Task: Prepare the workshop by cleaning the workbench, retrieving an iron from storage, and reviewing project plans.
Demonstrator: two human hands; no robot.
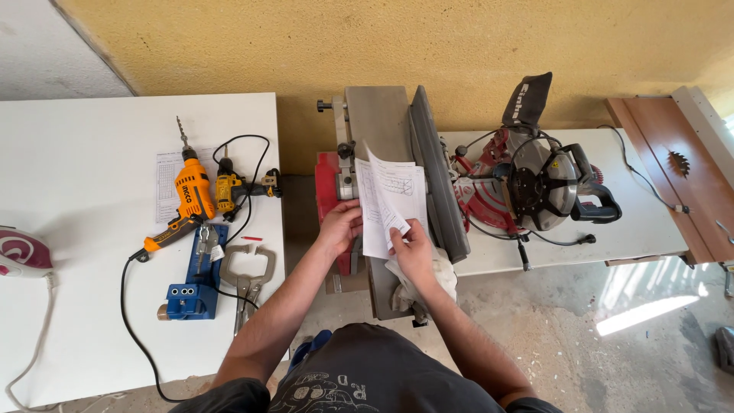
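Both hands grip paper sheets [388,200]: L hand [339,225] at left edge, R hand [414,248] bottom.

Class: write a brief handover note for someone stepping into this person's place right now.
Left hand grips the left edge of the paper sheets. Right hand pinches their lower right part, with a white cloth by its wrist. The sheets are held above the grey planer bed. Miter saw sits idle to the right; orange drill and clamp lie untouched on the white table.
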